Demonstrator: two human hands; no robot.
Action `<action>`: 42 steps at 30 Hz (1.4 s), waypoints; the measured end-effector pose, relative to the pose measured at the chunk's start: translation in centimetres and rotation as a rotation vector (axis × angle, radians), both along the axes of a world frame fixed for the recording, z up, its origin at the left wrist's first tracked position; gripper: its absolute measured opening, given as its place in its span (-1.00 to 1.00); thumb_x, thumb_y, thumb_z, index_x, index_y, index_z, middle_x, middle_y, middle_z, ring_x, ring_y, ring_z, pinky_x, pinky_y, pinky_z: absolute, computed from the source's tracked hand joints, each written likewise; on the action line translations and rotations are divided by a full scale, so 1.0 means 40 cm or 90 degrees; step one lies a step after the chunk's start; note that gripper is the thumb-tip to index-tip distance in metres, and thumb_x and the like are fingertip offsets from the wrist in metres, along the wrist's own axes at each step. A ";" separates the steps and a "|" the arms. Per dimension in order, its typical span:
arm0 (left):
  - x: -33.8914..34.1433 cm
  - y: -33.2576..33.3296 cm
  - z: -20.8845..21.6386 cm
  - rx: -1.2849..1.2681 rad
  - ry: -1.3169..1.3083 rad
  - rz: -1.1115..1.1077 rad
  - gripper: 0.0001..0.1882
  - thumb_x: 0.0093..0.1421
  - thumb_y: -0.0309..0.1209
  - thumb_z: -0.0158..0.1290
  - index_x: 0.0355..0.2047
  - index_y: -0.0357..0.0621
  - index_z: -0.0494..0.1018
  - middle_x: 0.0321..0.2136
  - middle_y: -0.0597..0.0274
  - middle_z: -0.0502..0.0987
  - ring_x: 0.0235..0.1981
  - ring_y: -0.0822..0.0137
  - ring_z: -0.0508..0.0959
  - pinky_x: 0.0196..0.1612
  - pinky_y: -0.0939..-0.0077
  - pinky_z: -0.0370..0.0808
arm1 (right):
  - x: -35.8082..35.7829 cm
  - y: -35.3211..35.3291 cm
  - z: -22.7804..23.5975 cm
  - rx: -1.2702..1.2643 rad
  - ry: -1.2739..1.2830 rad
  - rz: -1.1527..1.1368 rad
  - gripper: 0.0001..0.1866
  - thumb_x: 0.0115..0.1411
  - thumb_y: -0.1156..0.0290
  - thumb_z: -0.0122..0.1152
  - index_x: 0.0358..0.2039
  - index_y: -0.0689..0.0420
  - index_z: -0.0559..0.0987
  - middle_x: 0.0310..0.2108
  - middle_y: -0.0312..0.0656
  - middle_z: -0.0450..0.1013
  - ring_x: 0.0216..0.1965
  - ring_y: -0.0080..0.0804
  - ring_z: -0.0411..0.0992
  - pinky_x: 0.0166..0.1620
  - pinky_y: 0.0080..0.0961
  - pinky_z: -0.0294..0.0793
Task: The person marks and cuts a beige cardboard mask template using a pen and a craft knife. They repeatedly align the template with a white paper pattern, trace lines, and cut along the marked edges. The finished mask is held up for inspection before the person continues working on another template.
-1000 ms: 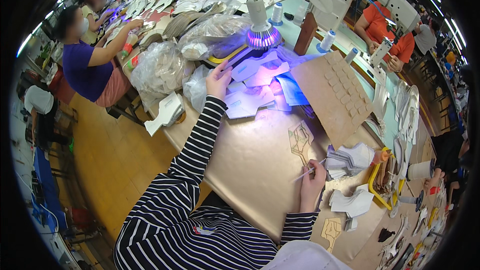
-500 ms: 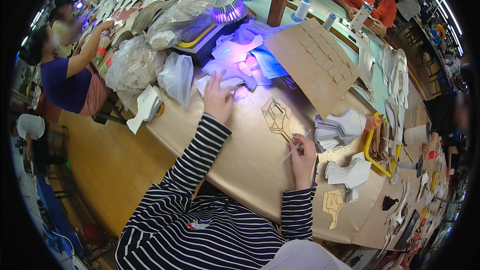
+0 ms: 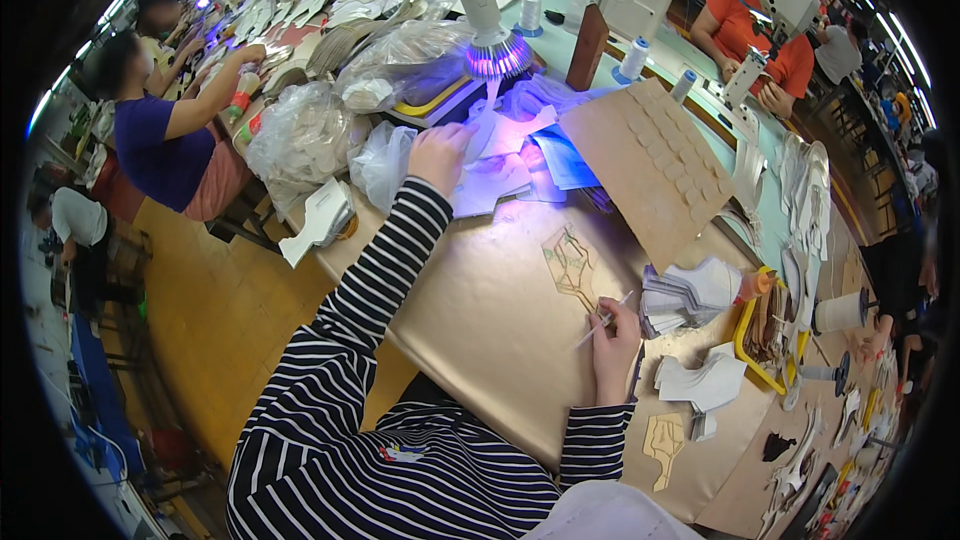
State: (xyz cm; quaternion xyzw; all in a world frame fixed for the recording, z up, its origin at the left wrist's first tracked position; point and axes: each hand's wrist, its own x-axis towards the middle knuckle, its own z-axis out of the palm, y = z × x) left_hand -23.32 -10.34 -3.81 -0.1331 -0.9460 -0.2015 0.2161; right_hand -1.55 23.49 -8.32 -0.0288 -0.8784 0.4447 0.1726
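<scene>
While a slim pale stick (image 3: 587,339) is being held in the closed fingertips of the right hand (image 3: 616,328) at four o'clock in the head view, a pale cut piece (image 3: 482,130) is being met near twelve o'clock by the left hand (image 3: 438,157), its fingers partly curled; whether that piece is being pinched cannot be told; the step in hand is being judged as handling pieces at the lit pile (image 3: 490,192); a sure pinch and clearance below the lamp (image 3: 498,58) are seemingly being called for; room at two o'clock is being narrowed by a brown board (image 3: 650,170); space at ten o'clock is being crowded by plastic bags (image 3: 305,145); a yellow-outlined template (image 3: 568,262) is being lit dimly near the right hand.
</scene>
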 end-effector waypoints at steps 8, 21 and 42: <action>-0.111 -0.017 0.088 0.018 0.050 -0.128 -0.48 0.10 -0.68 0.05 0.10 -0.05 0.52 0.07 -0.04 0.51 0.09 -0.04 0.51 0.19 0.21 0.44 | -0.001 -0.001 -0.003 -0.032 -0.003 -0.005 -0.68 -0.02 0.60 0.38 -0.19 0.15 0.62 -0.25 -0.16 0.55 -0.18 -0.22 0.47 -0.08 -0.36 0.45; 0.392 0.241 -0.130 0.141 -0.286 -0.152 -0.09 0.09 -0.27 0.30 0.41 -0.04 0.13 0.37 -0.09 0.15 0.40 -0.04 0.14 0.42 0.15 0.13 | 0.029 -0.019 0.034 0.077 -0.026 0.166 -0.70 0.08 0.58 0.28 -0.13 0.12 0.62 0.07 -0.16 0.54 0.21 -0.08 0.31 0.27 -0.20 0.22; 0.472 0.185 -0.022 1.101 -0.395 -0.025 -0.66 0.28 -0.62 0.10 0.08 -0.36 0.44 -0.02 0.13 0.58 -0.03 0.36 0.57 0.08 0.46 0.50 | 0.216 0.067 0.036 0.141 -0.212 -0.189 -0.68 0.25 0.52 0.21 0.03 0.24 0.54 -0.35 -0.16 0.40 -0.26 -0.20 0.36 -0.13 -0.31 0.37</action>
